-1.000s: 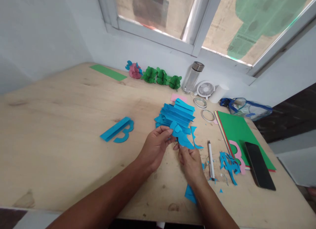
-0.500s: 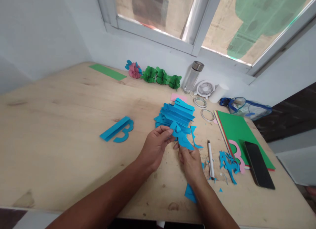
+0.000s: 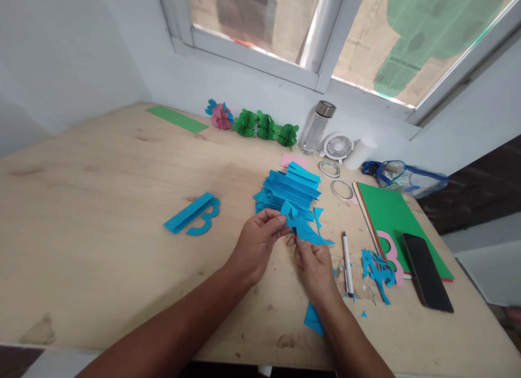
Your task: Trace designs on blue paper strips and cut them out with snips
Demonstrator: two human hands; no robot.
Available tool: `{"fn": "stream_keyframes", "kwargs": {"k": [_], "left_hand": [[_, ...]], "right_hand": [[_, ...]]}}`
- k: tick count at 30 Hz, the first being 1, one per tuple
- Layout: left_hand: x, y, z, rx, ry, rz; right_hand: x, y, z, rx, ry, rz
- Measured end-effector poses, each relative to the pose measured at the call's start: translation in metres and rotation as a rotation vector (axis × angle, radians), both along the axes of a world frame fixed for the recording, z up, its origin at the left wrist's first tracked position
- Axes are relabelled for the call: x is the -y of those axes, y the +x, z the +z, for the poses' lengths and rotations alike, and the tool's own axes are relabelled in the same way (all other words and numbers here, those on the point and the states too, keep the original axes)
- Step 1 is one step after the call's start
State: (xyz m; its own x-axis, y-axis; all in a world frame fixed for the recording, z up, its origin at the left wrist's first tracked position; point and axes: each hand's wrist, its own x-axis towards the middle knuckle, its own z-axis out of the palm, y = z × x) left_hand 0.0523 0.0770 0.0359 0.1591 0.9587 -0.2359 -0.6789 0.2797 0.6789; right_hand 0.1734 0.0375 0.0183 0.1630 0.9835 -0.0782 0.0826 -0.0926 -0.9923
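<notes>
My left hand (image 3: 258, 239) pinches a curved piece of blue paper (image 3: 305, 228) between thumb and fingers, just in front of a stack of folded blue paper strips (image 3: 280, 190). Close by on the right, my right hand (image 3: 315, 261) is closed around scissors (image 3: 295, 232). Only a bit of their dark blade shows against the lower edge of the paper; the handles are mostly hidden by the fingers. A folded blue paper piece with a scalloped cut-out (image 3: 193, 215) lies to the left of my hands.
Right of my hands lie a white pen (image 3: 347, 264), blue paper scraps (image 3: 378, 272), a phone (image 3: 427, 272) and green sheets (image 3: 394, 220). Tape rolls (image 3: 342, 190), a small fan (image 3: 338, 146), a glass bottle (image 3: 318, 128) and green paper decorations (image 3: 266, 126) stand toward the wall.
The blue paper's lower part has swung out to the right, off my right hand's fingers, and the dark blade now shows beneath it. Both hands stay nearly in place.
</notes>
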Motion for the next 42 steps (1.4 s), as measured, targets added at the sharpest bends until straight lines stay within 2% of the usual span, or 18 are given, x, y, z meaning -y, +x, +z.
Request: {"fn": "stream_keyframes", "kwargs": {"k": [7,13,30,38,42], "left_hand": [[0.0009,0.0001,0.0004,0.016,-0.004,-0.004],[0.0016,0.0003,0.0014,0.013,-0.005,0.009],[0.0027,0.0007,0.0028,0.001,-0.009,0.026],[0.0022,0.0019,0.0071,-0.003,-0.007,0.055],[0.0023,0.0014,0.0062,-0.006,0.0,0.06]], "right_hand": [[-0.0001,-0.0001,-0.0002,-0.013,-0.075,-0.012],[-0.0003,-0.0017,0.0043,0.007,-0.065,-0.013],[0.0007,-0.0004,-0.0006,0.042,-0.04,-0.024],[0.0006,0.0015,-0.0024,0.115,0.02,-0.052],[0.0005,0.0014,-0.0036,0.111,-0.004,-0.049]]}}
